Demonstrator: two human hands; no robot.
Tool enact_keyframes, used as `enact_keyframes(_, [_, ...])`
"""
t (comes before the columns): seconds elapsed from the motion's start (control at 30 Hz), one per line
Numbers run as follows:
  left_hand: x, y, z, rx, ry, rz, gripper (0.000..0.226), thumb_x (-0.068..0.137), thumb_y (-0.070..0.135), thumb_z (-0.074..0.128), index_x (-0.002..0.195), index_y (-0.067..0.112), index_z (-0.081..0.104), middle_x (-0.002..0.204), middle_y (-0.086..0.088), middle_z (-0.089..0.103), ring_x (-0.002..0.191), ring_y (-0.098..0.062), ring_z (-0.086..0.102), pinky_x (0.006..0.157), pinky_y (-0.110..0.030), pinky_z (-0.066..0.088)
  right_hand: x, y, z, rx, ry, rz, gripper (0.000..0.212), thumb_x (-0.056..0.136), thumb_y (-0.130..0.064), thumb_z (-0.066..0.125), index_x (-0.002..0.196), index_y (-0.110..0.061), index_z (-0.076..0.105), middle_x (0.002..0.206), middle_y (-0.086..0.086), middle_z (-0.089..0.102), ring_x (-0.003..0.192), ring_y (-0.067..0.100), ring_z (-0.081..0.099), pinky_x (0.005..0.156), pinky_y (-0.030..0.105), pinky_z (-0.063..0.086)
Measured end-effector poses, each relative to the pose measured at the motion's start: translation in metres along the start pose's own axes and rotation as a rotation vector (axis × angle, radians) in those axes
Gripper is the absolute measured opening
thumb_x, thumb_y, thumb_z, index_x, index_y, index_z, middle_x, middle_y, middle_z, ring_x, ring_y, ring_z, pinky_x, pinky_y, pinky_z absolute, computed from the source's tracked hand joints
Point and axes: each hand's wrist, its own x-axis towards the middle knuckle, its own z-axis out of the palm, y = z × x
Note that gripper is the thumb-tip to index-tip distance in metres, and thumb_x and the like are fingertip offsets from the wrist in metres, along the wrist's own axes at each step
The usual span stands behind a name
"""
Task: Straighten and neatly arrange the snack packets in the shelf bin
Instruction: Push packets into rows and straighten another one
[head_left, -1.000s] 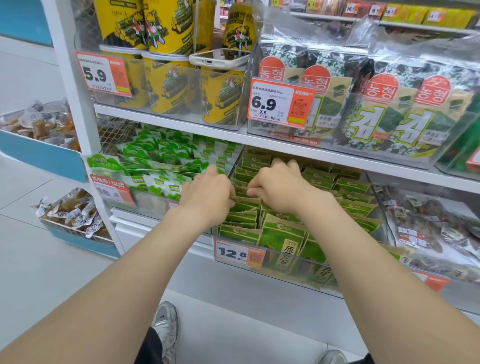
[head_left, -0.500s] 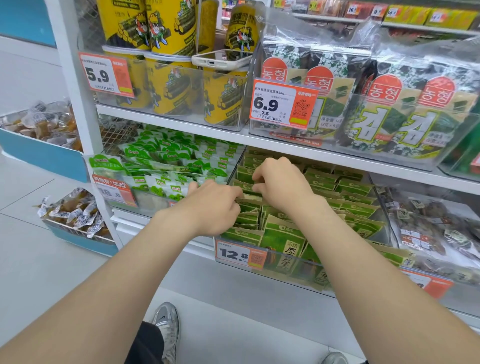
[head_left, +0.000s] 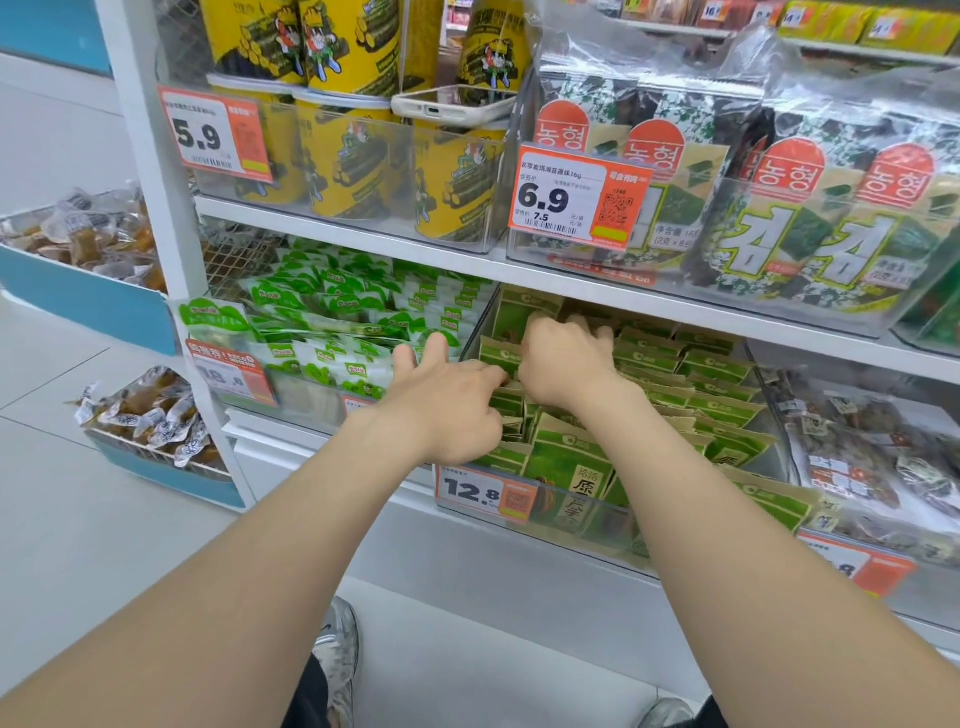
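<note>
While curled, right hand (head_left: 567, 359) round snack packets (head_left: 719, 410)

"12.8" tag (head_left: 485, 491) on snack bin (head_left: 587, 530); "5.9" tag (head_left: 213, 135), "6.9" tag (head_left: 576, 200) on upper bins (head_left: 363, 228).

The left hand (head_left: 447, 405) and right hand (head_left: 566, 358) are bare, as are both forearms (head_left: 234, 545). At bottom centre of the frame show a black garment (head_left: 306, 699) and grey-white mesh trainers (head_left: 337, 649).
</note>
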Motion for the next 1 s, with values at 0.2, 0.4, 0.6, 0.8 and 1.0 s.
enact_keyframes(0.2, [-0.002, 0.004, -0.003, -0.059, -0.065, -0.041, 0.047, 0.089, 0.039, 0.032, 0.128, 0.031, 0.057, 0.127, 0.001, 0.062, 0.105, -0.027, 0.022, 0.082, -0.049, 0.016, -0.014, 0.008, 0.001, 0.068, 0.035, -0.021, 0.021, 0.096, -0.012, 0.046, 0.113, -0.018, 0.057, 0.111, 0.010, 0.067, 0.118, 0.037, 0.054, 0.108, 0.057, 0.029])
enact_keyframes(0.4, [-0.019, 0.011, -0.002, -0.057, -0.119, -0.007, 0.054, 0.091, 0.045, 0.033, 0.140, 0.030, 0.052, 0.145, 0.005, 0.053, 0.112, -0.028, 0.025, 0.099, -0.057, 0.021, -0.031, 0.007, -0.001, -0.003, -0.019, -0.058, 0.024, 0.098, -0.010, 0.044, 0.121, -0.012, 0.052, 0.105, 0.009, 0.066, 0.104, 0.035, 0.057, 0.099, 0.052, 0.030])
enact_keyframes(0.6, [-0.024, 0.009, -0.004, -0.059, -0.024, 0.004, 0.040, 0.096, 0.039, 0.042, 0.132, 0.027, 0.055, 0.142, 0.004, 0.057, 0.107, -0.027, 0.028, 0.086, -0.048, 0.021, -0.035, 0.008, -0.002, 0.123, 0.200, -0.098, 0.013, 0.101, -0.009, 0.048, 0.111, -0.013, 0.057, 0.096, 0.012, 0.067, 0.089, 0.038, 0.063, 0.078, 0.044, 0.045])
enact_keyframes(0.8, [-0.022, 0.006, -0.007, -0.078, -0.055, 0.006, 0.065, 0.081, 0.052, 0.032, 0.138, 0.030, 0.054, 0.143, 0.004, 0.055, 0.107, -0.025, 0.029, 0.085, -0.046, 0.022, -0.050, 0.014, -0.015, 0.092, 0.561, -0.320, 0.007, 0.105, -0.016, 0.051, 0.110, -0.011, 0.053, 0.074, 0.007, 0.063, 0.062, 0.037, 0.061, 0.050, 0.039, 0.046])
enact_keyframes(1.0, [-0.023, 0.003, -0.016, -0.109, 0.006, -0.010, 0.064, 0.088, 0.049, 0.041, 0.148, 0.032, 0.054, 0.140, 0.000, 0.059, 0.116, -0.027, 0.033, 0.088, -0.044, 0.026, -0.073, 0.024, -0.045, 0.261, 1.030, -0.266, 0.013, 0.107, -0.017, 0.051, 0.109, -0.007, 0.060, 0.085, 0.004, 0.064, 0.059, 0.029, 0.057, 0.046, 0.035, 0.036])
